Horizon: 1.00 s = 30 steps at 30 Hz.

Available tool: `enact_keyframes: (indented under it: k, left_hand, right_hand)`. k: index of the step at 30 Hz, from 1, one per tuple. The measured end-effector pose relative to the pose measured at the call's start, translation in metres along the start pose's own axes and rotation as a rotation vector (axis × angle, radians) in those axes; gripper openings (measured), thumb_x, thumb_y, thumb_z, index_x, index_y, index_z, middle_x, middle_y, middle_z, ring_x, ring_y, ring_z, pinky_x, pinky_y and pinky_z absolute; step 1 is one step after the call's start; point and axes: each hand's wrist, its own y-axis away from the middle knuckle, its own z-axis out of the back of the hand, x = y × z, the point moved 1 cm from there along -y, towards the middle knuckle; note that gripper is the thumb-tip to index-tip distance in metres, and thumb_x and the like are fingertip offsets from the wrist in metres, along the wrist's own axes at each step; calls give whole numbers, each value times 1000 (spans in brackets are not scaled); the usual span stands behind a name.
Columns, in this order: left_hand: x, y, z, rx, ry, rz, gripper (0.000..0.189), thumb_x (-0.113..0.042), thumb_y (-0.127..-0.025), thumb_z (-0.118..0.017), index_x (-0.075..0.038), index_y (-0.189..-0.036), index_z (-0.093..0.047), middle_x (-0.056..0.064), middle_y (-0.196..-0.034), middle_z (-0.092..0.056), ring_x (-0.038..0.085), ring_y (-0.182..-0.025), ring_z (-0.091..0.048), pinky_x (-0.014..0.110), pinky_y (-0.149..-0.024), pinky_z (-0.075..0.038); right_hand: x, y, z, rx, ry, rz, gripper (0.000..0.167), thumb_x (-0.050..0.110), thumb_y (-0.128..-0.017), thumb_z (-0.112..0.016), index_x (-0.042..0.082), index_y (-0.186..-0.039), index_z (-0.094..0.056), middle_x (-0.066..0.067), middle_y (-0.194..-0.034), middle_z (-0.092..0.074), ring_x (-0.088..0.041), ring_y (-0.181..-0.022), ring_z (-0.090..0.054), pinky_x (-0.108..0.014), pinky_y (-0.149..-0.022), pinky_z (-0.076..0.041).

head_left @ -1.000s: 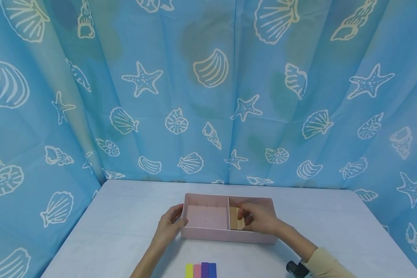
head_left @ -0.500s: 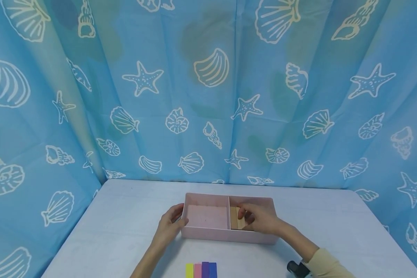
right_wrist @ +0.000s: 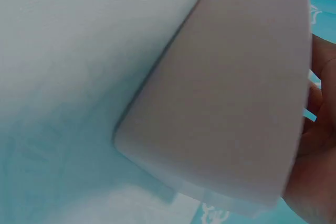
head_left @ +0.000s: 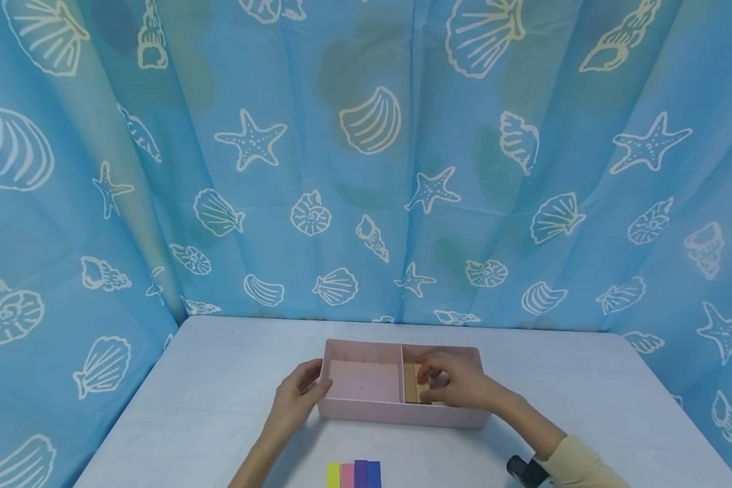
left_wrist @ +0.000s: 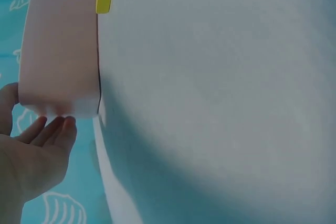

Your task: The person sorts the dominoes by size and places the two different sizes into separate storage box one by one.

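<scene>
A pale pink two-compartment box (head_left: pixel 366 410) stands on the table. My left hand (head_left: pixel 295 393) holds its left end, the thumb at the rim; the left wrist view shows the fingertips of the left hand (left_wrist: pixel 47 156) against the end wall of the box (left_wrist: pixel 60 51). Inside the right compartment, my right hand (head_left: pixel 463 388) has its thumb and forefinger curled on a light wooden block (head_left: pixel 423 391). More wood (head_left: pixel 410 383) lies beside it against the divider. In the right wrist view, the box wall (right_wrist: pixel 226 93) hides most of the right hand (right_wrist: pixel 320 145).
Before the box, at the near edge of the view, lie yellow (head_left: pixel 333 474), pink (head_left: pixel 347 476), purple (head_left: pixel 360 474) and blue (head_left: pixel 374 474) strips side by side. A dark object (head_left: pixel 526 470) shows at the right sleeve. A blue shell-patterned curtain (head_left: pixel 366 203) hangs behind the white table (head_left: pixel 232 359).
The right hand's thumb has shifted a little left along the wood, and the right wrist has moved slightly right. The left hand and the box look still.
</scene>
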Motion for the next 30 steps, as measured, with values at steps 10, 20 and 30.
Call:
enact_keyframes:
  k: [10,20,30]
  left_hand:
    - [-10,19,14,7,-128,-118,42,-12,-93,-68,1,-131,-57,17,-133,-60,35,-127,-54,45,-104,-45]
    - [-23,64,19,39,-499,-314,40,-16,-88,-76,-8,-125,-64,5,-127,-64,24,-118,-60,45,-96,-52]
    - [-23,94,18,223,-761,-383,45,-32,-89,-73,-10,-127,-62,3,-129,-58,23,-116,-59,39,-89,-56]
  right_hand:
    - [9,11,27,-157,69,-39,31,22,-91,-73,8,-118,-68,-6,-117,-67,-26,-99,-62,-33,-75,-57]
    - [-9,31,37,-471,174,-192,41,22,-90,-73,3,-125,-63,-13,-114,-67,-26,-93,-64,-38,-74,-59]
    - [-29,42,19,-549,154,-359,48,25,-93,-68,-2,-131,-56,-24,-121,-62,-36,-97,-65,-47,-79,-59]
